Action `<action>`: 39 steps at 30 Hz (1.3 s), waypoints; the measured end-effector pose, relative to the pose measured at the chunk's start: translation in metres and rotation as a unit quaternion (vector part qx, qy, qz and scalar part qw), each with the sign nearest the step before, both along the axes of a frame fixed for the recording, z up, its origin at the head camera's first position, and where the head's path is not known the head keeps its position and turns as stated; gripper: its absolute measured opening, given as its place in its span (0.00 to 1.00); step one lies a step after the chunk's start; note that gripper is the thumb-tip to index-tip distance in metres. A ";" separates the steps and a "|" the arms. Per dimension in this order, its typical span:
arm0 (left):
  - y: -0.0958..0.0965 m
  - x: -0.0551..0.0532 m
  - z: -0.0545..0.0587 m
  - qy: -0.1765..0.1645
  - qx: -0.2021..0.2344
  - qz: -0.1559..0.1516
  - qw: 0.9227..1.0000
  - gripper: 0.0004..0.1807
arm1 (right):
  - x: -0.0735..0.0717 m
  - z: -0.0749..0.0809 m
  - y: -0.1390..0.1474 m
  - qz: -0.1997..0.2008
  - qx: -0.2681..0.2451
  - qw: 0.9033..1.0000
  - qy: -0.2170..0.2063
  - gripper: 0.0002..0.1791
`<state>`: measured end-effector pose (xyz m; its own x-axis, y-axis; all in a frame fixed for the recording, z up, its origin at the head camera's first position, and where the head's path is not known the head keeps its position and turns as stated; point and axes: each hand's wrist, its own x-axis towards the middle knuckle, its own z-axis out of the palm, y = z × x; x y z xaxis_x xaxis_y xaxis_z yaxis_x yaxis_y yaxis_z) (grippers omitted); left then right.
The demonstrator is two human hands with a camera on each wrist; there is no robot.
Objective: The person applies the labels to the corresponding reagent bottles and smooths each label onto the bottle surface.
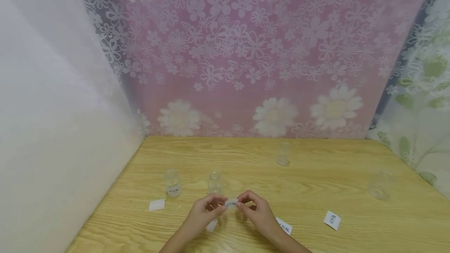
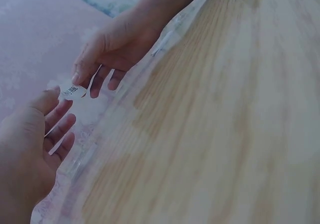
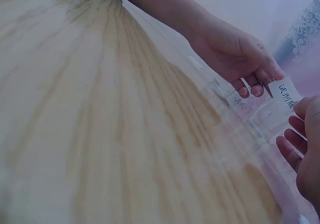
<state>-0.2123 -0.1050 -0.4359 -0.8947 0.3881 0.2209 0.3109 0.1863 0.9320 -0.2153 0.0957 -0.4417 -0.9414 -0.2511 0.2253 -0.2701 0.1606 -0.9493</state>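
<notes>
Between both hands a small white label [image 1: 231,204] with dark printed characters is stretched out above the table. My left hand [image 1: 205,214] pinches its left end between thumb and forefinger. At the other end my right hand [image 1: 258,214] pinches it the same way. The right wrist view shows the label [image 3: 284,95] face on, its characters running along its length. Just behind the left fingers stands a clear glass bottle [image 1: 215,182], its lower part partly hidden by that hand. Farther left, another glass bottle [image 1: 172,182] bears a printed label low on its side.
A blank white paper piece [image 1: 156,205] lies at left, another [image 1: 211,225] by the left wrist. Printed labels lie by the right forearm [image 1: 285,227] and farther right [image 1: 332,220]. A clear bottle [image 1: 283,154] stands at the back, a clear glass vessel [image 1: 381,186] at right.
</notes>
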 end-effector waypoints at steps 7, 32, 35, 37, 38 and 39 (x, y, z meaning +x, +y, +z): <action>0.002 0.005 0.012 0.011 -0.024 0.064 0.998 0.06 | -0.006 -0.002 -0.003 0.001 0.043 0.999 0.028 0.03; -0.018 -0.026 -0.017 0.124 -0.101 0.197 0.967 0.04 | -0.025 0.019 -0.031 0.045 0.064 0.990 0.121 0.02; -0.019 -0.029 -0.019 0.130 -0.094 0.186 0.969 0.04 | -0.026 0.017 -0.033 0.049 0.064 0.989 0.126 0.02; -0.020 -0.030 -0.020 0.136 -0.089 0.180 0.970 0.04 | -0.027 0.016 -0.033 0.049 0.064 0.988 0.130 0.03; -0.020 -0.030 -0.021 0.139 -0.088 0.177 0.970 0.05 | -0.027 0.015 -0.034 0.048 0.065 0.988 0.131 0.03; -0.020 -0.030 -0.021 0.141 -0.086 0.177 0.970 0.05 | -0.027 0.015 -0.034 0.047 0.066 0.988 0.134 0.03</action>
<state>-0.2424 -0.1254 -0.4571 -0.8920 0.1206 0.4356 0.4374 0.4731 0.7648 -0.2424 0.0615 -0.4269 -0.8229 -0.3788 0.4234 -0.5292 0.2399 -0.8139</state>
